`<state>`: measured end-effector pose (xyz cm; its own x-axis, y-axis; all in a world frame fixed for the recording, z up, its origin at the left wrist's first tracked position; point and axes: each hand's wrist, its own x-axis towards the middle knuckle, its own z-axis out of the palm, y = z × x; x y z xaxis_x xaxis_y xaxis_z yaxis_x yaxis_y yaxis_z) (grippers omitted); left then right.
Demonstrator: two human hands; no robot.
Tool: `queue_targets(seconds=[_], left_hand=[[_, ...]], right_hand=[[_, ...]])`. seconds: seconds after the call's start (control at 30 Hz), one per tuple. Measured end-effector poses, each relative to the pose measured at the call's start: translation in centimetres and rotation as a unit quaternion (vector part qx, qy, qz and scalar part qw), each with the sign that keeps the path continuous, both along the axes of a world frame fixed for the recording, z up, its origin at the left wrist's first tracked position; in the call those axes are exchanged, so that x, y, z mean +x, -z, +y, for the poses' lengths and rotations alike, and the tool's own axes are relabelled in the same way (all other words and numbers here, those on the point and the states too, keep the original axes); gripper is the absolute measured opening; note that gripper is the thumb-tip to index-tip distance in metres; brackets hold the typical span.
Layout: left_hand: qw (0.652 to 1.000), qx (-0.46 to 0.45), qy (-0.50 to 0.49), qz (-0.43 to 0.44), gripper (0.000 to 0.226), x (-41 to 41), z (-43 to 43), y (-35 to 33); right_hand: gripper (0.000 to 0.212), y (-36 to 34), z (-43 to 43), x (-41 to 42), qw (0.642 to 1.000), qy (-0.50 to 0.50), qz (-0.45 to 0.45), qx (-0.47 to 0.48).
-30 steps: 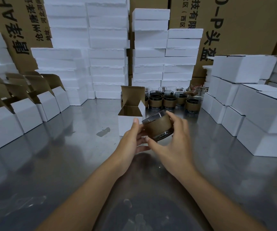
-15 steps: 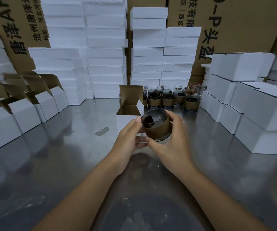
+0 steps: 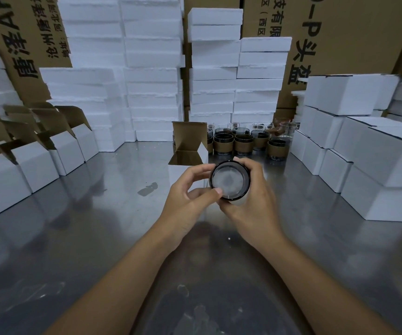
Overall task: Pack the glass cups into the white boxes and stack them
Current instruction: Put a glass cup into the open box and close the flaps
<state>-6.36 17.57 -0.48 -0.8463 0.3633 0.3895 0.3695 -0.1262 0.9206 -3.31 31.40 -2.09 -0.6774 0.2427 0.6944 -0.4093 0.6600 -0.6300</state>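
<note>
Both hands hold one dark glass cup above the steel table, its round end turned toward me. My left hand pinches its left rim with thumb and fingers. My right hand wraps around its right side and underside. Just behind the cup stands an open white box with brown flaps raised. Several more glass cups with brown sleeves stand in a group behind that box.
Open white boxes line the left side of the table. Shut white boxes are stacked on the right. White foam slabs and brown cartons fill the back. A small dark smear marks the steel table.
The cup has been turned in my hands, from lying sideways with its brown sleeve showing to facing me end-on. Both hands stayed in front of the open box.
</note>
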Motion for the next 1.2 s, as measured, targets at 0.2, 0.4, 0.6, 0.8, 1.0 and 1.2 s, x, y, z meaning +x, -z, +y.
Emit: queue_targets(seconds=[0.2,0.4,0.6,0.8,1.0,1.2], left_hand=[[1.0,-0.005,-0.002,-0.001,0.034,-0.1,0.1,0.1],[0.998,0.001,0.008,-0.062,0.045,-0.5,0.2,-0.1],[0.998,-0.008,0.02,-0.064,0.028,-0.6,0.2,-0.3],[0.998,-0.017,0.032,-0.057,0.023,-0.5,0.3,-0.2],[0.998,-0.041,0.038,-0.036,0.023,-0.4,0.4,-0.1],[0.997,-0.058,0.033,-0.024,0.028,-0.5,0.4,0.0]], right_hand=[[0.083,-0.1,-0.3,0.2,1.0,-0.006,-0.001,-0.007],[0.085,-0.4,-0.4,0.5,1.0,-0.022,0.016,0.004],[0.061,-0.7,-0.6,0.8,0.993,-0.056,-0.025,-0.101],[0.034,-1.1,-0.4,0.1,0.957,-0.073,-0.08,-0.268],[0.039,-1.7,0.0,-0.2,0.918,-0.071,-0.163,-0.353],[0.048,-1.8,0.0,-0.3,0.893,-0.076,-0.2,-0.397]])
